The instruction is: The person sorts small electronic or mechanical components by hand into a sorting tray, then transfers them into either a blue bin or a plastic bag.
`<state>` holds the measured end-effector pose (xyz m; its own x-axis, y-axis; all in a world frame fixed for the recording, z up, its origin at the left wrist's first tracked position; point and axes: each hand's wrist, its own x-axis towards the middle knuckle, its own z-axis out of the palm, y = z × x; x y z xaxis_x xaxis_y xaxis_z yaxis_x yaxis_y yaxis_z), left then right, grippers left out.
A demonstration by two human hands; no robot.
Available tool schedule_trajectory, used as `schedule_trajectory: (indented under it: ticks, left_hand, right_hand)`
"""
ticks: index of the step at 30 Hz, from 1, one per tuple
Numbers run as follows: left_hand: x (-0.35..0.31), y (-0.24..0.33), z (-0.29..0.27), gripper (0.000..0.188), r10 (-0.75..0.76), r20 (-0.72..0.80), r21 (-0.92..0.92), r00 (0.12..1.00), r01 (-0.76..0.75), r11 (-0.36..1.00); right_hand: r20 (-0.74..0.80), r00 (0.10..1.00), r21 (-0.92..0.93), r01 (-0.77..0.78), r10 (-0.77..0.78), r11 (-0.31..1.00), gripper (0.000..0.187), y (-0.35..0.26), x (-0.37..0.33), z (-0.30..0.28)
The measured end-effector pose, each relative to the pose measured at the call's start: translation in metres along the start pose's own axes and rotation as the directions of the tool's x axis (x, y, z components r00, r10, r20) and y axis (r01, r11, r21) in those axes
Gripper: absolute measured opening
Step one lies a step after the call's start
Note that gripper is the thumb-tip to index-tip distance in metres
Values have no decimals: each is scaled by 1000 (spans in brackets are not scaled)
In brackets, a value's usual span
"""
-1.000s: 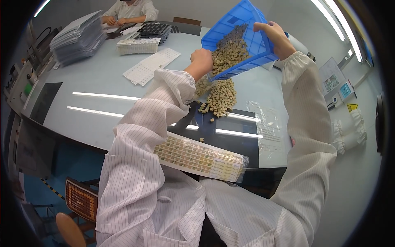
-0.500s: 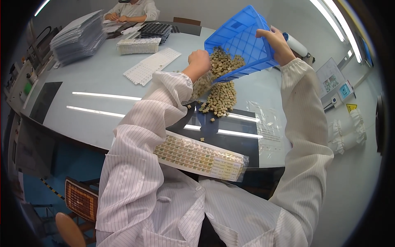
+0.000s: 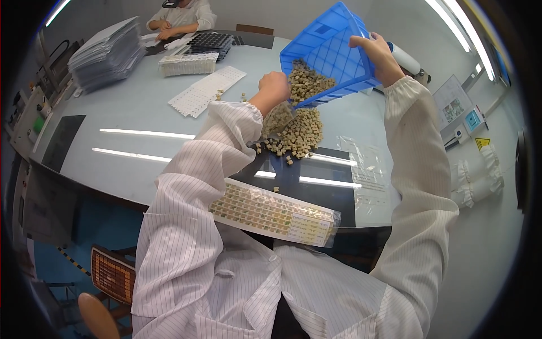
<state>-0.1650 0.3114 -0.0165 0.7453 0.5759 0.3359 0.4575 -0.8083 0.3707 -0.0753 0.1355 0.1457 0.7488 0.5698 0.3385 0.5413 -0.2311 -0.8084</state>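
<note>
The blue bin (image 3: 345,61) is hanging tilted above the desk (image 3: 141,113), its mouth facing the near pile of tan pieces (image 3: 303,129). Its plastic is probably stiff and light, the loose load (image 3: 310,82) shifting easily; the rim is offering the best hold. The right hand (image 3: 381,59) is grasping the right wall. The left hand (image 3: 274,88) is curling at the left edge; whether it is gripping cannot be told.

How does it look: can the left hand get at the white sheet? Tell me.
Probably yes: the white sheet lies left of the left hand, with just a few loose blocks between. The hand is curled beside the blue bin; whether it grips something is hidden.
</note>
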Motion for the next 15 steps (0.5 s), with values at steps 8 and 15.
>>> schedule_trajectory:
  ticks: [8,15]
  left_hand:
    - [-2,-7,1,20,31,-34,38,999,-30,999]
    - [-5,-10,-7,19,6,-78,33,997,-3,999]
  right_hand:
    - [16,999,-17,32,-32,999,101,-9,-4,6]
    - [40,999,131,-42,37,991,63,4,5,-6]
